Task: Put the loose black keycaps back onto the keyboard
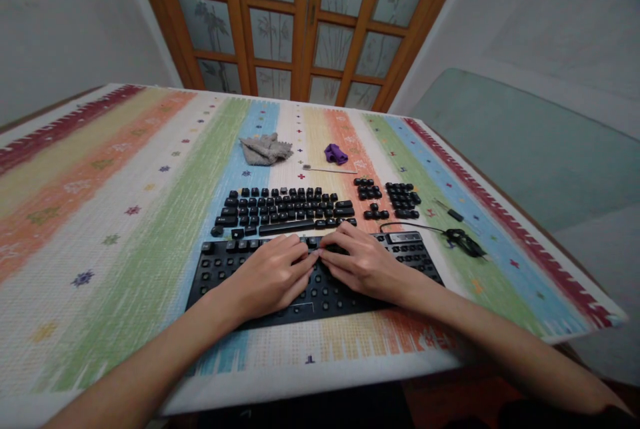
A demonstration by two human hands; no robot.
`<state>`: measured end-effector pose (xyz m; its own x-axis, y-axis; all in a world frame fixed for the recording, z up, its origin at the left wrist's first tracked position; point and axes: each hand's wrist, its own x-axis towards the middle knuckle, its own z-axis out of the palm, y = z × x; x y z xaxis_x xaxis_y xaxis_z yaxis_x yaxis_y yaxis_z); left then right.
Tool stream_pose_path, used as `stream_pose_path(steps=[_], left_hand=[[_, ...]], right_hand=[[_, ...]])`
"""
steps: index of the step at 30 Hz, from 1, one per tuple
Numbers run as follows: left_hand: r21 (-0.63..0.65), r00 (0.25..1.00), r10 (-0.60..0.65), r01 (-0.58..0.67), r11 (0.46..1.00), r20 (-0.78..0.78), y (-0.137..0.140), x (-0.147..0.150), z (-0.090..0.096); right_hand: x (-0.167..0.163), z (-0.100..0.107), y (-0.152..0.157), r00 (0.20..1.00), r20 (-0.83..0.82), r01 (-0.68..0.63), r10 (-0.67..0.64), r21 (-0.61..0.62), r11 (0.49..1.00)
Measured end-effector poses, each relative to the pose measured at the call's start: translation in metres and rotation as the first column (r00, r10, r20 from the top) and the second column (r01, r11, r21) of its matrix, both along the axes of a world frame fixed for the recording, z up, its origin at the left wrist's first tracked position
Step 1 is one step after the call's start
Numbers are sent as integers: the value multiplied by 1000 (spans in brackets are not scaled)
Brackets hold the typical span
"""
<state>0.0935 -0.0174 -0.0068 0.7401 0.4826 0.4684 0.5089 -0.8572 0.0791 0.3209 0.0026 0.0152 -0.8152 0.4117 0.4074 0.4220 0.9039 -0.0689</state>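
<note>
On a table (150,229) spread with a multicoloured striped cloth, close to the near edge, a black keyboard (323,297) with many switches exposed and a few fitted caps (243,244) along its top row; over its middle, the left hand (277,272) and right hand (363,262), both with fingers curled and fingertips together near that row; cannot tell of anything pinched between them; just beyond, loose black keycaps (290,208) in rows and clusters; to the right, a bundled cable (464,242); farther off, a thin rod (330,169), purple cloth (335,154) and crumpled grey cloth (267,149); at the back, wood-framed glass doors (303,22).
</note>
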Motion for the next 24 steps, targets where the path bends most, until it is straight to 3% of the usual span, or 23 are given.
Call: stream_pose_path(steps=[7, 14, 24], left_hand=[[7, 1000, 4, -4, 1000, -16, -2, 3, -2], [18, 1000, 20, -20, 1000, -23, -4, 6, -2], [-106, 999, 0, -3, 994, -35, -5, 7, 1]], right_hand=[[6, -2, -5, 999, -36, 36, -38, -65, 997], [3, -3, -7, 999, -22, 26, -27, -40, 999], [9, -6, 2, 997, -73, -30, 14, -222, 975]])
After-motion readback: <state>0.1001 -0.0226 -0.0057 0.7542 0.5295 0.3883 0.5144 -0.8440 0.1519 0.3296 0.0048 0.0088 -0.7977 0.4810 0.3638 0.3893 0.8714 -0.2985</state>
